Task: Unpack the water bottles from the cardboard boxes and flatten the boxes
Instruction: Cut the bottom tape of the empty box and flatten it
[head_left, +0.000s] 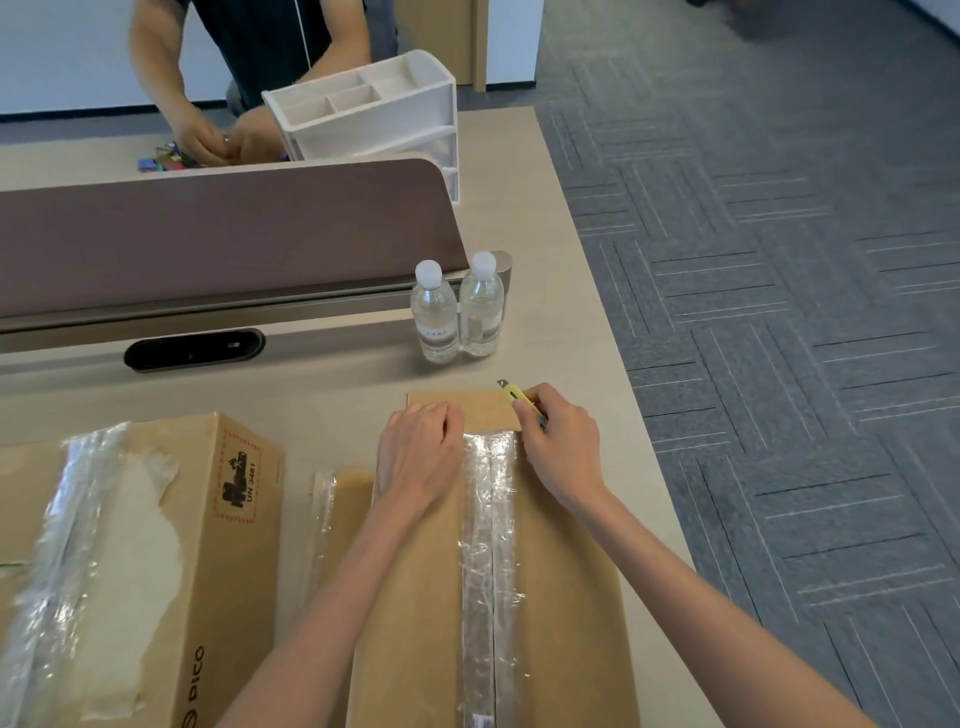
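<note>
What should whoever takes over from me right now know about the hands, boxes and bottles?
Left hand: presses down on the box in front.
Right hand: grips the yellow utility knife, blade at the far end of that box's taped seam.
Two water bottles stand on the desk by the divider.
The bigger box at left is closed and taped.
Done: two bottles out.
Left: cut both seams, take out any bottles inside, flatten both boxes.

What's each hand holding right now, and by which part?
Right hand grips the yellow knife by the back of its handle, blade end pointing away. Left hand holds nothing; it rests on the taped cardboard box.
</note>
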